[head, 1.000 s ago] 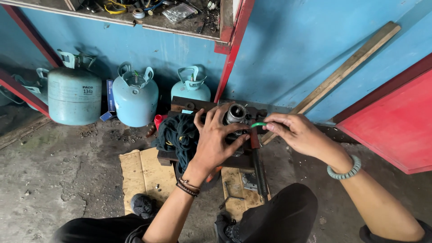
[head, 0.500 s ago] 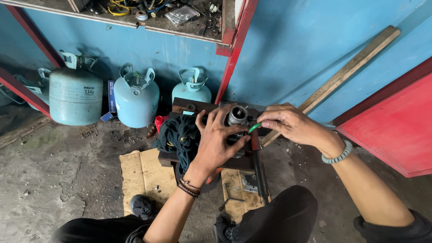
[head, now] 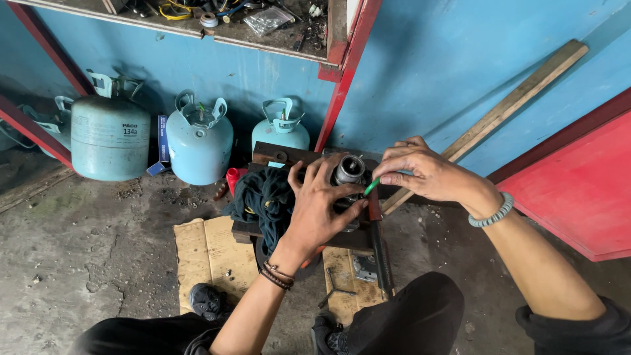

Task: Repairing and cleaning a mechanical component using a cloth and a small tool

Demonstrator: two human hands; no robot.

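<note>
1 head view, looking steeply down, close over floor-level work

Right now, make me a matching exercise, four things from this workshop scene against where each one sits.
Things:
1 left hand
2 right hand
3 dark cloth
4 wooden plank

Places:
A leaning on the blue wall
B pinching a small green piece
C gripping the round metal part
D heaped on the low wooden stand

Pairs: 1-C, 2-B, 3-D, 4-A

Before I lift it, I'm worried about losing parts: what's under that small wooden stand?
Flattened cardboard lies under the wooden stand, with a metal bracket by its front edge. The dark cloth and left hand cover its top, hiding anything directly beneath.
</note>
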